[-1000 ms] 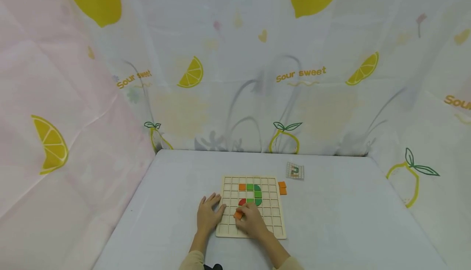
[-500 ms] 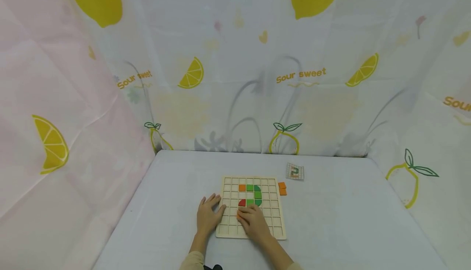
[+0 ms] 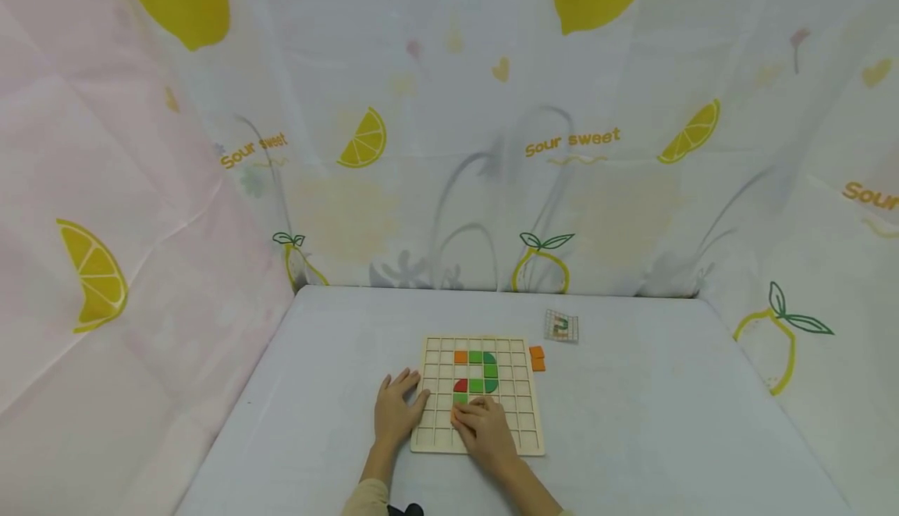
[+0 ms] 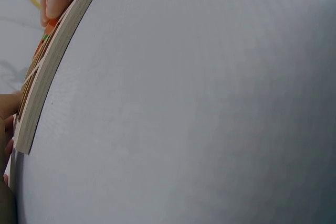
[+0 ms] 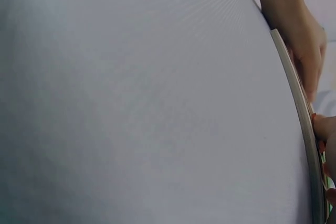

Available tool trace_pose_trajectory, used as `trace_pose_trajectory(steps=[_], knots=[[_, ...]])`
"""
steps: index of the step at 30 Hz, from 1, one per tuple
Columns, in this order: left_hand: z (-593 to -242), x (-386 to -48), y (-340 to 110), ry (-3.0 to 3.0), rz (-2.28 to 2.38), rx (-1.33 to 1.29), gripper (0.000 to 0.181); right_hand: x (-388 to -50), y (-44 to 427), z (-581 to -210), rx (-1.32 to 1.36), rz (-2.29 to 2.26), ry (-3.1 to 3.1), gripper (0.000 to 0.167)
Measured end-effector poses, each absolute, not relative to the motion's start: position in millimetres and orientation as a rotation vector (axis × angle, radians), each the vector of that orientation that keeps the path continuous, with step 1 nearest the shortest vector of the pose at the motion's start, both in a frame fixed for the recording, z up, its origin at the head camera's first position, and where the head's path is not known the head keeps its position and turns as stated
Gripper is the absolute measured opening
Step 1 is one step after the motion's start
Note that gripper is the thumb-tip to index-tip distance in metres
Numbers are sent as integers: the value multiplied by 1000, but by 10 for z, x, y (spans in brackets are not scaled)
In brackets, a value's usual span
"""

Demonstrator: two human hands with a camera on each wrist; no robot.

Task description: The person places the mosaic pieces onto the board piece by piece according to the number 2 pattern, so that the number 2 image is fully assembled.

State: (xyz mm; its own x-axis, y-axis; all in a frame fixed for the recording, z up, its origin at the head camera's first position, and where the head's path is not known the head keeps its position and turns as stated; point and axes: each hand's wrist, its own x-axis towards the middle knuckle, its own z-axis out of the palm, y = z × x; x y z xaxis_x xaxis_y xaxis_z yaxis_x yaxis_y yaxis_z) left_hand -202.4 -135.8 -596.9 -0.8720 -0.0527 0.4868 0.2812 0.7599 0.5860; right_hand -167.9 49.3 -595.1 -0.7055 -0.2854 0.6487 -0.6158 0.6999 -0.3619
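Note:
My right hand pinches an orange square tile down at the wooden grid board; fingers hide most of it. Just beyond that tile lies a green tile. Farther up the board are a red quarter-round tile, several green tiles and another orange tile, laid in a curve. My left hand rests at the board's left edge, fingers extended and thumb on the rim. In the left wrist view the right fingertips grip the orange tile.
Two loose orange tiles lie at the board's upper right edge. Behind them is a small pattern card with a coloured figure on a grid. The white table meets a lemon-print cloth at the back.
The orange tile, earlier held tilted above the board, is now down at a grid cell. My right hand has lowered slightly, uncovering the green tile under the red one. My left hand keeps its place.

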Motion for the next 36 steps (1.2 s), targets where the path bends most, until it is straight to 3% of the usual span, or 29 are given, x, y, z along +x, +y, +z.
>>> trace_pose_trajectory(steps=[15,21,27,36], knots=[[-5927,-1989,-1365,-2481,-927,-158,33,-1662,417,-6003,621,757,-2283,20],[-5953,-1998,-1357,-2499,-947,-156,33,-1644,402,-6010,611,726,-2306,11],[-5948,-2010,-1342,-2488,-956,-153,33,-1617,450,-5997,608,709,-2354,13],[-5936,-2023,-1354,-2505,-973,-145,33,-1807,757,-5915,613,1018,-2296,17]])
